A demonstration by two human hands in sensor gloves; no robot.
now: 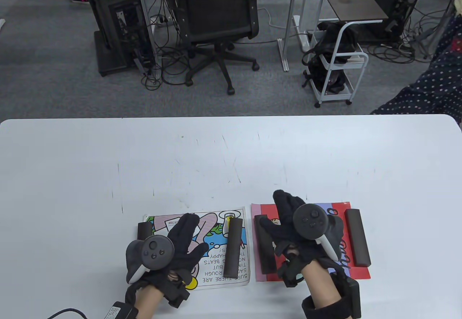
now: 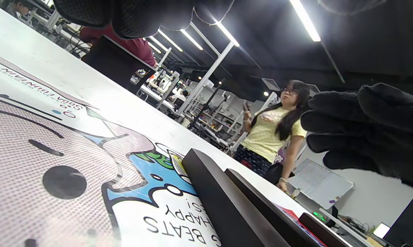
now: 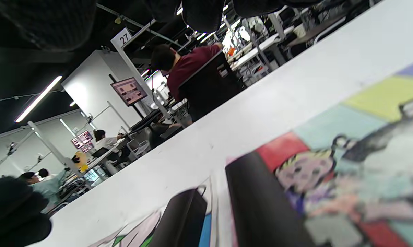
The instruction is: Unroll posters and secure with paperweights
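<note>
Two posters lie unrolled side by side near the table's front edge. The white cartoon poster carries a dark bar paperweight at its left edge and another at its right edge. The red poster carries a dark bar on its left edge and one on its right. My left hand is spread open over the white poster and holds nothing. My right hand is spread open over the red poster, beside its left bar, and holds nothing.
The white table stretches bare behind the posters. Beyond its far edge are an office chair, a white cart and floor cables. A person in a dotted garment stands at the far right corner.
</note>
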